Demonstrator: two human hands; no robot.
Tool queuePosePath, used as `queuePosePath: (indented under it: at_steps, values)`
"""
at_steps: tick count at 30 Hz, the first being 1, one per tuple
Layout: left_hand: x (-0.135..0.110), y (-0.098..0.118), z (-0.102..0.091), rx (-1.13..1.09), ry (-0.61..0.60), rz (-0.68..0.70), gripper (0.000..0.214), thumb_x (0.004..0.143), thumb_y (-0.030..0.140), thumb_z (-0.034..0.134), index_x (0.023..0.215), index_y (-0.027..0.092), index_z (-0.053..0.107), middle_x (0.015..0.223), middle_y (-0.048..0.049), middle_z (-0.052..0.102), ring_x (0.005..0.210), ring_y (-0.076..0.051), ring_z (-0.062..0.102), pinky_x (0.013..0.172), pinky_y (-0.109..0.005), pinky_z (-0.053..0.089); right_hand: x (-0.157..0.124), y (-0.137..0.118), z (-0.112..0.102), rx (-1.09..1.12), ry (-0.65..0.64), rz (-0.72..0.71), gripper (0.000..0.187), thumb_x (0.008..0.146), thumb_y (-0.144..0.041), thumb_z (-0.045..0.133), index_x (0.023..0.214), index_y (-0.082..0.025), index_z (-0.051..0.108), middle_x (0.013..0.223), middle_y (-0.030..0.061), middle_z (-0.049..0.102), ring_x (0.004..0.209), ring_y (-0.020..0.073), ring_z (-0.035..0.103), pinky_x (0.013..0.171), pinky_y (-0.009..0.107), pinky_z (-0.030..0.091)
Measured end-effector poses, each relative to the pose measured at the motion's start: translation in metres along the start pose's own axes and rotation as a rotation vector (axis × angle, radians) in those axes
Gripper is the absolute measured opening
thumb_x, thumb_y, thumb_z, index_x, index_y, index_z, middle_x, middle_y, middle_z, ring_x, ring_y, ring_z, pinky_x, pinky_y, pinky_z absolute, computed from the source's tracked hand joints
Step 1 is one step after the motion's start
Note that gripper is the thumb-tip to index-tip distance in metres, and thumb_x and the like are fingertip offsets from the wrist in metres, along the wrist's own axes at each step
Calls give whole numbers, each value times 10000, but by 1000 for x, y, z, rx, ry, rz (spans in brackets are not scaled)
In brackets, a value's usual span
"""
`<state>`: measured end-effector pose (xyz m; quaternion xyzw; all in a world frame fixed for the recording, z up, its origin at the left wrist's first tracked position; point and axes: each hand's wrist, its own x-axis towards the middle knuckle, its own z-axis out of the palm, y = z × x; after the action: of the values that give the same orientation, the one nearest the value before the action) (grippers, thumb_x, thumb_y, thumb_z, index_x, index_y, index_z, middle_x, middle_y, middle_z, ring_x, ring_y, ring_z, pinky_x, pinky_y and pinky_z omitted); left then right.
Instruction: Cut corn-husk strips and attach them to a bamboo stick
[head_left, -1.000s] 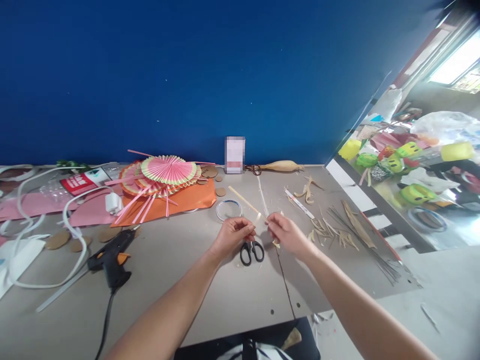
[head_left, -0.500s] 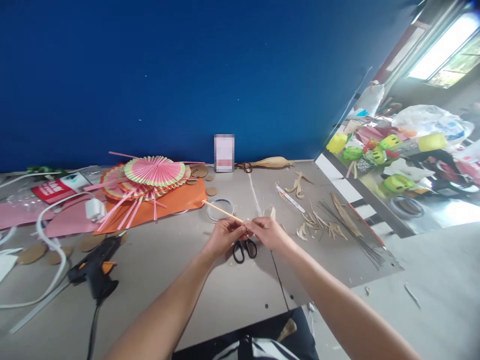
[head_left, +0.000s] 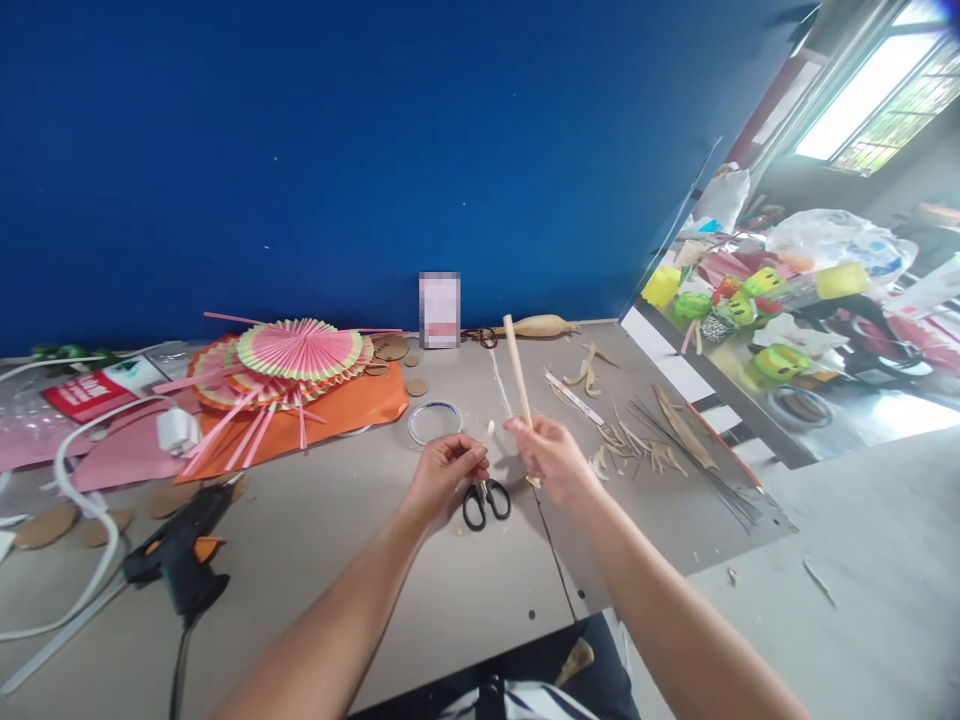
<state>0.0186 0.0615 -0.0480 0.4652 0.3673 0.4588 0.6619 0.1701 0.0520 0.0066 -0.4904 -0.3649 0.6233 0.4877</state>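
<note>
My right hand [head_left: 551, 455] is closed around the lower part of a pale wooden stick [head_left: 517, 365], which points up and slightly left. My left hand [head_left: 452, 468] is pinched, and a small cream-coloured piece [head_left: 491, 430] shows just past its fingertips; what exactly the fingers hold is too small to make out. Black-handled scissors [head_left: 486, 503] lie on the table right beneath the left fingertips, with their blades mostly hidden by the hand. A roll of clear tape [head_left: 435, 423] lies beyond my left hand.
Pleated pink paper fans [head_left: 306, 350] rest on orange paper [head_left: 382, 398] at left. A black glue gun [head_left: 180, 550] with its cable lies nearer. Dried husk scraps [head_left: 626, 440], thin wires [head_left: 720, 490] and a white-labelled strip [head_left: 574, 395] spread at right. A blue panel [head_left: 360, 150] stands behind.
My hands have moved apart. The stick, earlier slanting left across both hands, now stands nearly upright in my right hand. The view has shifted slightly.
</note>
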Motion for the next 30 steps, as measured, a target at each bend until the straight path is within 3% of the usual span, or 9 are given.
queuePosePath:
  at_steps: [4, 8, 10, 13, 16, 19, 25, 28, 30]
  values:
    - [0, 0, 1, -9, -3, -20, 206, 659, 320, 624, 630, 124, 570, 546, -12, 571, 497, -97, 535, 511, -214, 424, -5, 19, 18, -65, 8, -6, 298, 555, -331, 687, 713, -146, 514, 456, -87, 423, 333, 3, 219, 338, 175, 143]
    - [0, 0, 3, 17, -8, -65, 200, 629, 315, 644, 619, 127, 577, 541, -5, 577, 504, -100, 543, 517, -212, 422, -5, 25, 23, -74, 25, -33, 245, 594, -328, 638, 594, -158, 462, 433, -87, 377, 336, 10, 212, 346, 186, 141]
    - [0, 1, 4, 41, 6, -77, 191, 621, 309, 648, 633, 128, 585, 553, -6, 584, 513, -103, 552, 531, -217, 431, -4, 22, 13, -145, 46, -54, 236, 613, -330, 611, 576, -161, 451, 429, -90, 332, 348, 18, 208, 354, 189, 142]
    - [0, 1, 4, 70, 22, -97, 199, 617, 317, 646, 677, 134, 594, 603, -15, 600, 530, -111, 564, 546, -233, 445, -5, 9, -20, -422, 149, -119, 217, 652, -341, 556, 579, -160, 461, 448, -82, 298, 386, 34, 222, 379, 189, 167]
    - [0, 2, 3, 81, 48, -87, 215, 632, 334, 630, 712, 139, 593, 634, -19, 601, 526, -107, 557, 545, -238, 448, -9, -4, -60, -957, 284, -120, 228, 695, -328, 474, 539, -163, 453, 454, -65, 308, 417, 55, 267, 405, 195, 196]
    - [0, 2, 2, 118, 29, -49, 214, 647, 342, 616, 707, 138, 589, 645, -23, 599, 523, -107, 550, 540, -238, 445, -14, -6, -86, -1390, 306, -15, 210, 685, -292, 459, 515, -170, 477, 465, -37, 396, 447, 82, 351, 429, 207, 222]
    - [1, 3, 1, 129, 20, -18, 197, 669, 335, 596, 700, 141, 577, 628, -16, 585, 503, -93, 526, 503, -212, 419, -19, 2, -100, -1532, 425, 61, 135, 678, -261, 459, 659, -182, 568, 632, 53, 575, 586, 154, 509, 485, 228, 262]
    - [1, 3, 1, 139, 22, -24, 200, 668, 337, 597, 710, 142, 577, 630, -12, 585, 507, -91, 528, 509, -209, 420, -18, -2, -104, -1539, 562, 51, 201, 702, -314, 455, 835, -199, 554, 669, 43, 596, 602, 164, 525, 486, 226, 272]
    - [1, 2, 1, 148, 25, -36, 208, 668, 343, 598, 724, 143, 580, 636, -12, 587, 513, -93, 533, 515, -212, 426, -17, -3, -99, -1482, 581, -7, 242, 712, -347, 457, 897, -207, 526, 634, 15, 590, 580, 154, 518, 486, 218, 283]
